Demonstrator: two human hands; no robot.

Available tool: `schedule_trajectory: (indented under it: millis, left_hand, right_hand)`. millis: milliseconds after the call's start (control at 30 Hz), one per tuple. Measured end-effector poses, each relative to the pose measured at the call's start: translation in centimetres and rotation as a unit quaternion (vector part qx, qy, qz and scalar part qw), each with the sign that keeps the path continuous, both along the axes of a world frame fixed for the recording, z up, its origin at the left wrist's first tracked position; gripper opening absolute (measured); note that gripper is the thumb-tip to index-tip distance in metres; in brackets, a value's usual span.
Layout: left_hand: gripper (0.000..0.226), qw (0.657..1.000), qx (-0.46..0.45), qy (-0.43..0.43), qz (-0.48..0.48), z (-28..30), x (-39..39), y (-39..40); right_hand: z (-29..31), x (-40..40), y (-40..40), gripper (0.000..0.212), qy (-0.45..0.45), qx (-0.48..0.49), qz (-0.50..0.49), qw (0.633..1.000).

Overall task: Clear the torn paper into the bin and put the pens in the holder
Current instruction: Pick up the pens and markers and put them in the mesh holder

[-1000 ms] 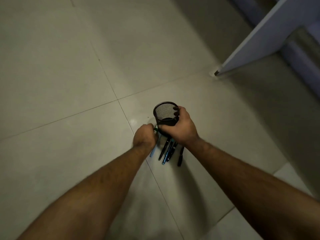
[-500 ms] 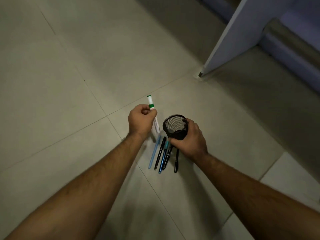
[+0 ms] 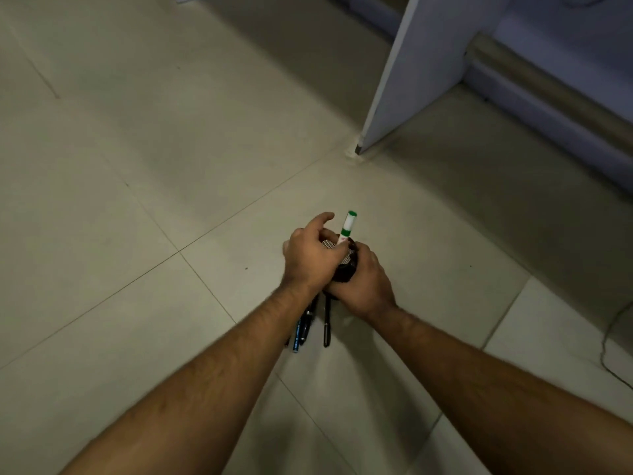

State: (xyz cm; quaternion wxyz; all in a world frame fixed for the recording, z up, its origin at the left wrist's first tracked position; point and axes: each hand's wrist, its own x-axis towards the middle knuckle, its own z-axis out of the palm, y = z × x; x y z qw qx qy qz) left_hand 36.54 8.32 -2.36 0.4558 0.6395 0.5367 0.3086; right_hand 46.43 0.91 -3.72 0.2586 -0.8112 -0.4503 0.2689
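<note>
The black mesh pen holder (image 3: 346, 271) stands on the tiled floor, and my right hand (image 3: 363, 282) grips its right side. A white marker with green bands (image 3: 348, 227) stands tilted inside the holder with its top sticking out. Over the holder's left side is my left hand (image 3: 310, 257), fingers loosely uncurled, with bare mesh showing between it and the marker. Just below the hands, several dark pens lie on the floor, among them a blue one (image 3: 296, 337) and a black one (image 3: 327, 326). My left forearm covers part of them. I see no torn paper or bin.
A white furniture panel (image 3: 397, 80) meets the floor at the upper right. Behind it a metal rail (image 3: 548, 90) runs along the wall. A thin cable (image 3: 608, 344) trails across the floor at the right edge. Bare floor tiles (image 3: 137, 166) spread to the left.
My left hand carried the green-banded marker from left of the holder over to it. The marker now stands inside, and the fingers have loosened. My right hand stayed on the holder.
</note>
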Motion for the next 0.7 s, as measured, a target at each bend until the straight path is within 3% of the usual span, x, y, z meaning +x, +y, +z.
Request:
schedule_trajectory:
  millis: [67, 133, 200, 267, 433, 700]
  left_hand:
    - [0.049, 0.995, 0.058, 0.071, -0.034, -0.3, 0.1, -0.4]
    - [0.038, 0.994, 0.077, 0.063, -0.032, -0.4, -0.1, -0.5]
    - [0.025, 0.999, 0.037, -0.001, 0.019, -0.9, -0.5, -0.5]
    - [0.019, 0.997, -0.021, -0.003, 0.069, -2.0, -1.2, -0.5]
    - [0.033, 0.965, -0.075, 0.239, 0.081, -5.1, -3.6, -1.2]
    - [0.023, 0.946, -0.094, 0.309, 0.043, -7.5, -5.6, -2.7]
  right_hand:
    - [-0.2, 0.4, -0.4, 0.083, 0.019, 0.010, -0.017, 1.000]
    - [-0.5, 1.0, -0.6, 0.085, 0.016, 0.017, -0.031, 0.999]
    - [-0.7, 1.4, -0.8, 0.088, 0.011, 0.017, -0.036, 0.999]
    - [-0.8, 1.7, -0.8, 0.093, 0.005, 0.016, -0.037, 0.999]
    - [-1.3, 1.5, -1.0, 0.093, 0.017, 0.010, -0.033, 0.999]
    - [-1.5, 0.4, -0.9, 0.092, 0.028, 0.020, -0.002, 0.999]
